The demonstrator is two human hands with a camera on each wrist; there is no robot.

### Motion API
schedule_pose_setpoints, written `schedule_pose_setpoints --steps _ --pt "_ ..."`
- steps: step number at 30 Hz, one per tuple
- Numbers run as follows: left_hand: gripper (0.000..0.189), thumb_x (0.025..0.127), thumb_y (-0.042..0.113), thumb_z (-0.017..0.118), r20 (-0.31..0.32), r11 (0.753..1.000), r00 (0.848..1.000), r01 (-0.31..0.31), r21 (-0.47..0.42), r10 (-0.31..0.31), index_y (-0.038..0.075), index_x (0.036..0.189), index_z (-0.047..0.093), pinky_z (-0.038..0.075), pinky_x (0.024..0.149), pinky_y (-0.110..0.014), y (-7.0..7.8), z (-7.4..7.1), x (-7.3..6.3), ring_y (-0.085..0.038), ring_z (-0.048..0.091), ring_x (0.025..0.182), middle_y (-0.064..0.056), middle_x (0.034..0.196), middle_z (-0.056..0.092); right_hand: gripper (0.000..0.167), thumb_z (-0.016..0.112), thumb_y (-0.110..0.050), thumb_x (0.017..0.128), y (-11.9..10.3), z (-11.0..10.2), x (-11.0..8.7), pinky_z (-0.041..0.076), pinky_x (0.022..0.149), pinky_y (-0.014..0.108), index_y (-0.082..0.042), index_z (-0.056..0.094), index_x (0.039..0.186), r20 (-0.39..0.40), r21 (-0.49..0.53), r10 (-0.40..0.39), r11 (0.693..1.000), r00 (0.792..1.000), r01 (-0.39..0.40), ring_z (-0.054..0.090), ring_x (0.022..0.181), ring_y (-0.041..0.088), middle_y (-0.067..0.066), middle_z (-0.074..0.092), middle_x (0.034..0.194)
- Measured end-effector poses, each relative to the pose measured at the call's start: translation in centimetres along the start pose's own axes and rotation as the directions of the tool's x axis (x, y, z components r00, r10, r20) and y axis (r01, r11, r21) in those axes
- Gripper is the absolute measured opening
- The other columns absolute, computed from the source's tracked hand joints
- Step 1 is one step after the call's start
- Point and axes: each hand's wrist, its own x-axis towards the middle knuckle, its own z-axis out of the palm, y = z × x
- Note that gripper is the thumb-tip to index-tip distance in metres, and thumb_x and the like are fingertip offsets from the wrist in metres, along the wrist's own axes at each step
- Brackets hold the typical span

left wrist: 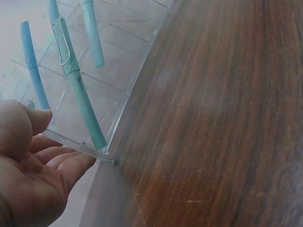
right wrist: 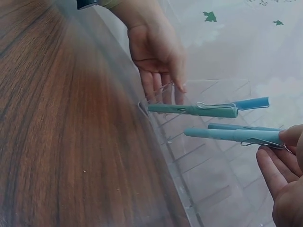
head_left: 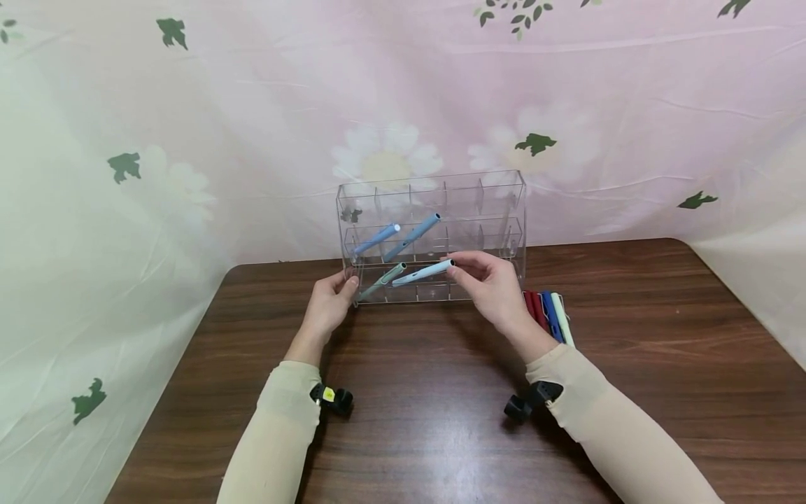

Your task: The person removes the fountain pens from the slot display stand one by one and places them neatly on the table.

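A clear acrylic organizer [head_left: 520,183] with rows of compartments stands at the back of the table. At its left end my left hand [head_left: 329,301] grips the side wall, thumb on one face and fingers on the other. My right hand [head_left: 494,288] pinches a light blue pen [head_left: 418,274] near its cap end, the other end pointing left over the organizer's lower front. A green pen [left wrist: 80,90] leans in the lower left compartment. Higher up, a blue pen [head_left: 375,239] and a grey-blue pen [head_left: 412,236] stand tilted in the organizer.
To the right of the organizer, several pens lie side by side on the table: dark red pens [head_left: 536,308], a dark blue pen [head_left: 552,315] and a pale green pen [head_left: 562,318]. A floral cloth [head_left: 277,140] hangs behind the wooden table [head_left: 415,378].
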Motion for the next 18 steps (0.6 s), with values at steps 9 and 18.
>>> schedule_pose_setpoints --steps 9,18 --pt "0.048 0.115 0.022 0.054 0.003 1.0 1.0 0.013 -0.009 -0.013 -0.002 0.157 0.052 0.048 0.121 -0.051 0.0 0.0 -0.1 -0.032 0.058 0.144 -0.023 0.149 0.065 0.027 0.074 -0.004 0.102 -0.6 -1.4 -0.3 0.062 0.086 0.016 0.005 0.074 0.127 -0.039 0.087 -0.013 0.996 0.999 0.016 0.078 0.094 -0.002 0.027 0.077 0.123" --pt "0.049 0.115 0.023 0.054 0.004 1.0 1.0 0.019 -0.012 -0.019 -0.002 0.158 0.051 0.048 0.12 -0.051 0.1 0.0 0.0 -0.03 0.058 0.141 -0.023 0.149 0.065 0.027 0.074 0.0 0.1 -1.1 -2.5 -0.6 0.063 0.086 0.019 0.008 0.074 0.125 -0.084 0.157 -0.05 0.986 0.995 0.062 0.08 0.094 0.004 -0.01 0.082 0.109"
